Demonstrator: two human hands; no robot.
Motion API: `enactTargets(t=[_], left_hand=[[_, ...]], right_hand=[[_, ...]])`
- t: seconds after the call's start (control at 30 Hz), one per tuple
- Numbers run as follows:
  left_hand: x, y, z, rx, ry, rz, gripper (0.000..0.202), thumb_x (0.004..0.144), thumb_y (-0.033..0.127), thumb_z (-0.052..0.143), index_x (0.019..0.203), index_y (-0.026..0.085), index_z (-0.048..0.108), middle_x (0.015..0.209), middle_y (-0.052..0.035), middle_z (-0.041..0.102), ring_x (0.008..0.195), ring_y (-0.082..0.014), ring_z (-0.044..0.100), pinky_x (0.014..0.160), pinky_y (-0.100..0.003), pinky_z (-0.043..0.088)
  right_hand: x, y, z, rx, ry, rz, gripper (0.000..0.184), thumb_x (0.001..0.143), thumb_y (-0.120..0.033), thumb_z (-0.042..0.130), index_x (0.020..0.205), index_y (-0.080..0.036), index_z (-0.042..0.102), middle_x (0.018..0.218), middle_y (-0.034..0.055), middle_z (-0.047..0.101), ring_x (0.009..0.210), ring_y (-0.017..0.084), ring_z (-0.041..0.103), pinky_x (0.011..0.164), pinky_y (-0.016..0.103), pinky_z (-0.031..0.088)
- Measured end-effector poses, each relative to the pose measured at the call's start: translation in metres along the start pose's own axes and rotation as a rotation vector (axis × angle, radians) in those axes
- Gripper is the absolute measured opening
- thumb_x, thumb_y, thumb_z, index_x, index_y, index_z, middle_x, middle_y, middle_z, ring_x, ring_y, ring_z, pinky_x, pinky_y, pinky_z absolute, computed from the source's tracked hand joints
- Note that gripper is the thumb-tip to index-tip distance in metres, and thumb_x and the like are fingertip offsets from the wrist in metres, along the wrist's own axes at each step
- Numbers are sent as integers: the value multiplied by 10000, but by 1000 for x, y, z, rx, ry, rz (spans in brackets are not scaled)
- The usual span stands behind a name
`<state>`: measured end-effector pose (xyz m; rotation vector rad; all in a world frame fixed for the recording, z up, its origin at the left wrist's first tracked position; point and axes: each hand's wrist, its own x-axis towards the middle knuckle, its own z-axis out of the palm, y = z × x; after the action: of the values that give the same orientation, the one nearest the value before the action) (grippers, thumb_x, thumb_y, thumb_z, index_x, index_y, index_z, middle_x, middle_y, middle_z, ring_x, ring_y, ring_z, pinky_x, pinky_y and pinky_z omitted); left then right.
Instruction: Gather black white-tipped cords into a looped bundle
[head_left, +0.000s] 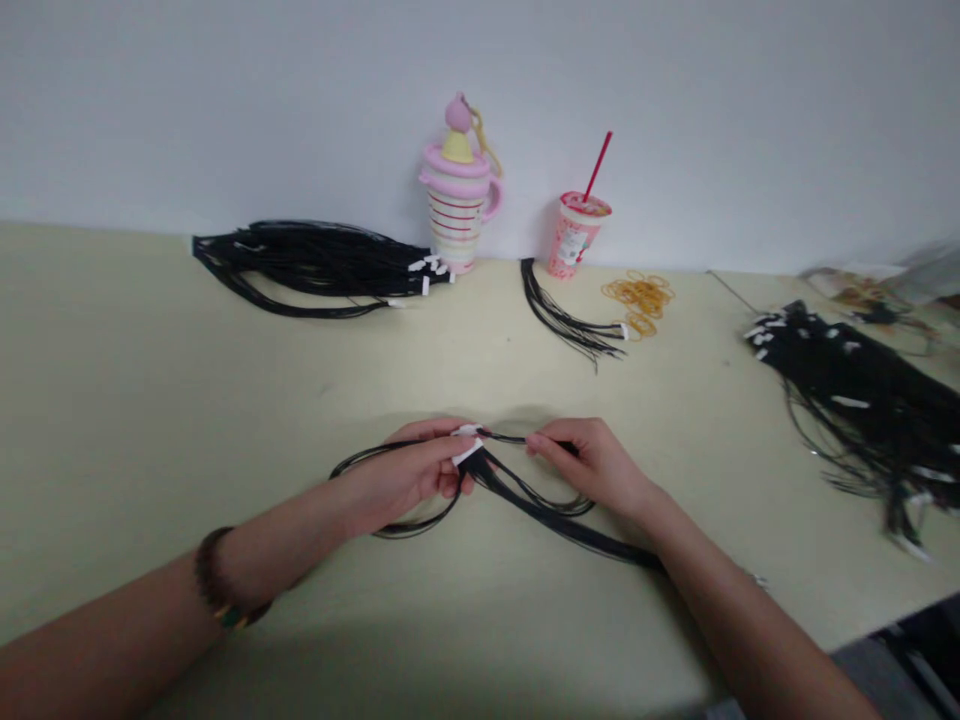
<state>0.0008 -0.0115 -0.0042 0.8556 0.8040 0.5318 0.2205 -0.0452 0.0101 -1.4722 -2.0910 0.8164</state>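
Near the middle of the table, a black wire harness (555, 520) stretches between my two hands. My left hand (405, 470) is closed on it at the white connectors (468, 448), its thumb lying over them. Thin black wires loop behind and below that hand. My right hand (589, 465) pinches a few black wires a short way right of the connectors. A thicker bundle of the harness sags below my right hand and passes under the right forearm, where its far end is hidden.
A bundled stack of black harnesses (315, 262) lies at the back left. Beside it stand a pink striped cup (456, 215) and a drink cup with a straw (576, 235). One harness (559, 315) lies near yellow rubber bands (637, 295). More harnesses (862, 380) pile up at right.
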Motion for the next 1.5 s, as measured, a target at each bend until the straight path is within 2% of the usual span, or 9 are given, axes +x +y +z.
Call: enactTargets(t=[0.13,0.27,0.4,0.6,0.73,0.97,1.17,1.33,1.5], left_hand=[[1,2,1,-74,5,-28,246,734,211,621,972,149,620,792,-67,647,582,-85,574,506,-169,434],[3,1,1,-83,59,-34,183,728,179,609,908,146,616,730,-75,657,536,-96,573,467,-172,424],[2,1,1,-66,31,-75,245,748,198,568,992,171,565,734,-94,665,520,-112,579,440,-172,401],[-2,5,5,70,30,-51,263,726,323,618,935,178,550,676,-21,610,512,-98,555,422,-170,393],[-1,5,6,196,37,-85,302,766,436,540,927,181,552,640,19,548,424,-66,495,367,-162,339],[1,7,5,160,-14,-194,223,754,343,537,796,125,558,619,5,519,478,-64,478,409,-166,335],[-1,3,4,152,19,-139,308,765,442,510,803,139,550,675,-12,546,523,-75,491,429,-166,336],[-4,2,3,264,-48,-60,336,768,472,521,844,150,577,738,-33,585,551,-72,481,429,-157,297],[-5,3,2,215,-84,-76,344,793,449,496,873,134,608,802,-94,640,568,-85,494,443,-169,300]], right_hand=[[0,7,-11,76,89,68,367,841,-392,428,687,-117,617,583,-7,536,531,39,390,519,161,293],[0,12,-15,121,21,96,381,828,-421,438,703,-120,635,574,-8,517,531,42,367,509,168,286],[1,15,-11,132,-6,100,388,822,-434,438,732,-125,654,570,-8,506,521,41,343,501,173,270],[0,12,-11,219,-33,114,402,802,-454,463,729,-111,660,588,4,525,535,46,370,517,177,294],[-1,10,-11,247,-69,139,427,795,-478,459,700,-102,639,487,-29,378,467,33,253,440,179,205],[1,9,-10,252,-43,130,401,805,-451,457,657,-101,582,518,-29,386,486,29,287,448,165,227],[0,10,-10,263,-76,133,407,802,-468,457,662,-104,577,504,-41,326,480,30,255,442,168,210],[0,10,-11,263,-78,122,410,801,-470,456,666,-103,578,522,-32,357,494,32,272,453,167,229],[0,8,-14,271,-73,136,392,810,-450,449,671,-107,580,503,-38,343,465,25,255,429,161,206]])
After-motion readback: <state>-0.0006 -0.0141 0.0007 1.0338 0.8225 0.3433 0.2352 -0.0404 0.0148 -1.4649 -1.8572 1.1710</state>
